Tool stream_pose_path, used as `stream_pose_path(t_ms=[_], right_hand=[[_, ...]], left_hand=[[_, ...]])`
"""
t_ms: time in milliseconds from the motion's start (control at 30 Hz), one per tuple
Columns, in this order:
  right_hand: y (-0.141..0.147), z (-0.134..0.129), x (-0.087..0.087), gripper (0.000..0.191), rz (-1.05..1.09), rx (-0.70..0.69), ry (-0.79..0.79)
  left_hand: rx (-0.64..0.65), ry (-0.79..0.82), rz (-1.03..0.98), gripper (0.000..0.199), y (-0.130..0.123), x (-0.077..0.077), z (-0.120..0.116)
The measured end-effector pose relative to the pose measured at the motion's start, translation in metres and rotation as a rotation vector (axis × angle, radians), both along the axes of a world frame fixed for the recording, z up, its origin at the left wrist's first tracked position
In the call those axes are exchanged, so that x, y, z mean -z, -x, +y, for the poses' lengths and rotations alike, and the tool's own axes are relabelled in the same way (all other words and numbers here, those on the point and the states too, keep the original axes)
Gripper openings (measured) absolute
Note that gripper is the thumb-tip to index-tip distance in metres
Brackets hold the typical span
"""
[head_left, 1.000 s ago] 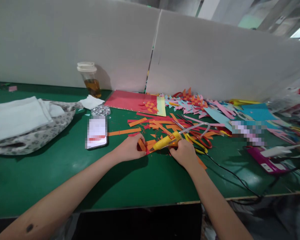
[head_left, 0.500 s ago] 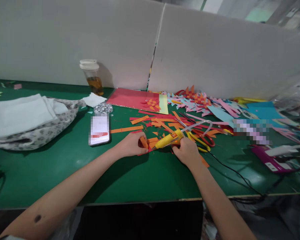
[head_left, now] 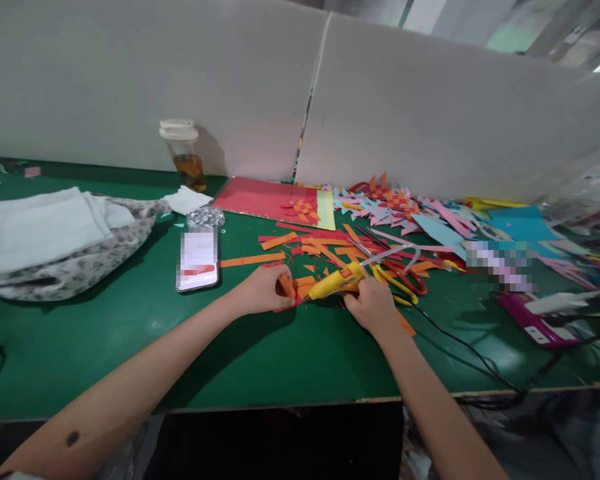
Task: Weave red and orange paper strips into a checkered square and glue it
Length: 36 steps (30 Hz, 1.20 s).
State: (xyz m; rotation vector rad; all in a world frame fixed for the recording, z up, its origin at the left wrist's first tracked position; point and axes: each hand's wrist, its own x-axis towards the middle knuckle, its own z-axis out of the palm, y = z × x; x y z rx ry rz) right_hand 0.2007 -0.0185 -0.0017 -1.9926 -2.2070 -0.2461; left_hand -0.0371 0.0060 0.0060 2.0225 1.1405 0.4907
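My right hand (head_left: 375,305) is closed round the handle of a yellow hot glue gun (head_left: 336,280), a clear glue stick (head_left: 387,253) jutting from its back end. The gun's nozzle points left, close to the fingertips of my left hand (head_left: 265,289). Between the thumb and fingers of that hand are red and orange paper strips (head_left: 287,287), partly hidden by the fingers. Loose orange and red strips (head_left: 325,247) lie just beyond both hands. Scissors with yellow and red handles (head_left: 399,288) rest behind my right hand.
A phone (head_left: 199,260) lies left of the strips, with a lidded cup (head_left: 185,153) behind it. A patterned cloth bag (head_left: 95,263) is at the left. Woven paper fish (head_left: 303,211) lie at the back. A purple power strip (head_left: 533,323) and a black cord (head_left: 460,343) are at right.
Both hands stay almost in place. The glue gun has shifted very slightly left, its nozzle still beside the paper strips. The camera view has moved a little.
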Motion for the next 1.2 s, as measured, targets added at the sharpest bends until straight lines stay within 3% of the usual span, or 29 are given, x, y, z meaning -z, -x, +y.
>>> stream_pose_path(t_ms=[567,833,1200], right_hand=[[0.0041,-0.0007,-0.0014,0.018,0.007,0.068,-0.025],[-0.0002,-0.0016,0.0043,0.014,0.038,0.002,-0.078],[0.0032,0.0026,0.0060,0.018,0.016,0.025,-0.076]], left_hand=[[-0.001,0.029,-0.020,0.020,-0.0008,0.0006,0.0001],[0.008,0.015,-0.006,0.020,0.0004,0.0013,0.0009],[-0.003,-0.012,0.017,0.023,-0.0001,-0.0022,0.0005]])
